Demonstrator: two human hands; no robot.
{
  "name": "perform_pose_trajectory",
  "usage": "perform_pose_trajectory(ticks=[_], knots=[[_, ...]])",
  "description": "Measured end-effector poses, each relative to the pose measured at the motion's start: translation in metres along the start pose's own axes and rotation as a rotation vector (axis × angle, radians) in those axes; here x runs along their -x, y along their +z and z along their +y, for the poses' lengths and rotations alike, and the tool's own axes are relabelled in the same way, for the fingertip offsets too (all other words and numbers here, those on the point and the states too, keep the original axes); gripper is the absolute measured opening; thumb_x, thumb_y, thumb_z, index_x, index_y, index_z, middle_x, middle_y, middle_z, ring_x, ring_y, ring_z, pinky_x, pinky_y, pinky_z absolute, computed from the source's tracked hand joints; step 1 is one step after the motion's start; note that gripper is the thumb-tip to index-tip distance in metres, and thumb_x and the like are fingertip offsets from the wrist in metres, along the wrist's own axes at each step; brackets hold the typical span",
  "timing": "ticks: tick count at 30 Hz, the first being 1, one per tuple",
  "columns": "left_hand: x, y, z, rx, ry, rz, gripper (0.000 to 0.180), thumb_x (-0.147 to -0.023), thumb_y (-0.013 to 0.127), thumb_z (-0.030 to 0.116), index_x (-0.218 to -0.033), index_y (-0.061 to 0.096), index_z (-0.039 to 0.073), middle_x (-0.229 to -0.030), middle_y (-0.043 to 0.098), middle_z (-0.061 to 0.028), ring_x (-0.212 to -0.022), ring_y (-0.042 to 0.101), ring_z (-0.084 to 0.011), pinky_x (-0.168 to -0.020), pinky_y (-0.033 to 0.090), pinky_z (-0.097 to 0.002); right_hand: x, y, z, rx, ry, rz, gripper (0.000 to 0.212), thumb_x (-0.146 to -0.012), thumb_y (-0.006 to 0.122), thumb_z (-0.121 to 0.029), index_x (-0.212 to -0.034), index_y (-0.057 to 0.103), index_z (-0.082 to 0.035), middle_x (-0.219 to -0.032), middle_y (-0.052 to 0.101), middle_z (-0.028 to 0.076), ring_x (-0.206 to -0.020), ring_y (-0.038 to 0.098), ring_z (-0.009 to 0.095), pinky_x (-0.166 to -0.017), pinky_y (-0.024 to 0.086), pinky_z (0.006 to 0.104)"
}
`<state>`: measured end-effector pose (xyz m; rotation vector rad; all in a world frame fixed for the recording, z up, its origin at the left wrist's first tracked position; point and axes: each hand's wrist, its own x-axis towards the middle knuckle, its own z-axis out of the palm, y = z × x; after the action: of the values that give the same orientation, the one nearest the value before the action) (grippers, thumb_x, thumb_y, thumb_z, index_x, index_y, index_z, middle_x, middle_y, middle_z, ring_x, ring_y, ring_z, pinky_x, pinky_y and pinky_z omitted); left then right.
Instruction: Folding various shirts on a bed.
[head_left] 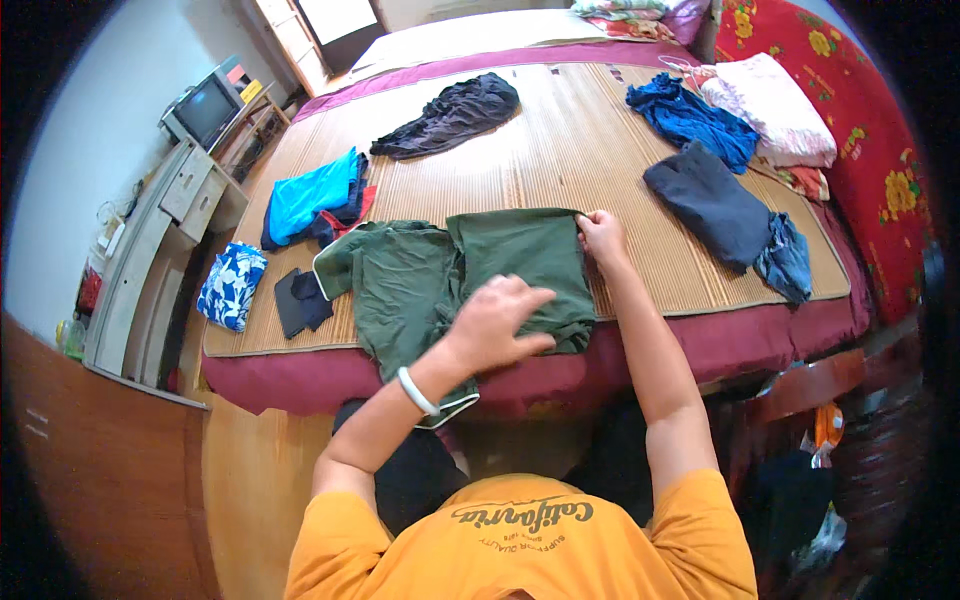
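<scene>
We have a green garment (430, 280) spread on the bamboo mat (560, 165) that covers much of the bed (285, 387), close to the near edge, with its lower left part hanging over the maroon sheet. We judge it light, soft and limp: it wrinkles freely, would sag between two grips, and is in no danger of breaking. The mat looks fairly smooth, so we expect the cloth to slide if pulled from one side only. The squared panel on the right lies flatter than the rumpled part on the left, so its corners seem the best places to take hold, with a light pinch on the edge rather than a fistful from the middle.

Our right hand (601, 238) does just that: its fingers close narrowly on the far right corner of the panel. Our left hand (498, 318), with a white bangle (418, 391) at the wrist, is over the near middle of the garment, loosely spread, thumb apart from the fingers. We see nothing held in it, and we cannot tell whether its underside touches the cloth. Just left of the garment lies a small dark folded cloth (300, 305); a dark grey garment (708, 205) lies apart to the right.
</scene>
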<state>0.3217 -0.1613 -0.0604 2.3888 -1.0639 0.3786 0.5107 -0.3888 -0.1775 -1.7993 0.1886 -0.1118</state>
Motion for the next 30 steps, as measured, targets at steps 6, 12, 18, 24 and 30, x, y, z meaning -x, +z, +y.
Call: perform_pose_trajectory(ticks=[6, 12, 18, 24, 30], knots=[[-0.006, 0.045, 0.034, -0.224, 0.108, -0.049, 0.046, -0.079, 0.073, 0.032, -0.12, 0.064, 0.012, -0.094, 0.055, -0.0095, -0.09, 0.056, -0.0272, -0.079, 0.047, -0.039, 0.005, 0.005, -0.004, 0.123, -0.12, 0.146, 0.033, -0.089, 0.067, -0.035, -0.092, 0.069, -0.002, -0.084, 0.071, 0.018, -0.081, 0.069, 0.032, -0.073, 0.052, 0.044], [-0.004, 0.047, 0.016, 0.024, 0.045, -0.002, 0.02, -0.08, 0.072, 0.013, -0.097, 0.064, 0.006, -0.083, 0.058, -0.0088, -0.08, 0.059, -0.0279, -0.074, 0.047, -0.036, 0.015, 0.003, -0.014, 0.3, -0.167, 0.285, 0.034, -0.093, 0.064, -0.032, -0.089, 0.062, 0.002, -0.084, 0.067, 0.022, -0.079, 0.065, 0.036, -0.071, 0.048, 0.046], [0.006, 0.029, 0.02, 0.645, -0.23, 0.113, 0.011, -0.077, 0.072, 0.002, -0.084, 0.064, 0.003, -0.081, 0.061, -0.0087, -0.081, 0.059, -0.0279, -0.073, 0.047, -0.0342, 0.01, -0.006, -0.018, 0.255, -0.134, 0.283, 0.036, -0.091, 0.064, -0.033, -0.093, 0.063, 0.003, -0.098, 0.067, 0.028, -0.095, 0.063, 0.045, -0.083, 0.048, 0.0519], [0.013, 0.039, 0.042, 0.184, 0.041, 0.082, 0.01, -0.078, 0.072, 0.007, -0.086, 0.067, 0.005, -0.093, 0.069, -0.011, -0.084, 0.065, -0.0307, -0.074, 0.052, -0.0397, 0.011, -0.007, -0.017, 0.319, -0.134, 0.279, 0.035, -0.088, 0.067, -0.034, -0.093, 0.065, 0.0, -0.098, 0.068, 0.025, -0.094, 0.064, 0.043, -0.082, 0.049, 0.0494], [0.021, 0.064, 0.057, 0.197, -0.053, 0.121, 0.008, -0.082, 0.068, 0.006, -0.09, 0.066, 0.004, -0.095, 0.069, -0.0136, -0.086, 0.066, -0.0315, -0.077, 0.054, -0.0387, 0.01, -0.018, -0.018, 0.238, -0.071, 0.135, 0.033, -0.085, 0.07, -0.035, -0.091, 0.068, -0.003, -0.09, 0.071, 0.02, -0.089, 0.068, 0.035, -0.079, 0.052, 0.0445]])
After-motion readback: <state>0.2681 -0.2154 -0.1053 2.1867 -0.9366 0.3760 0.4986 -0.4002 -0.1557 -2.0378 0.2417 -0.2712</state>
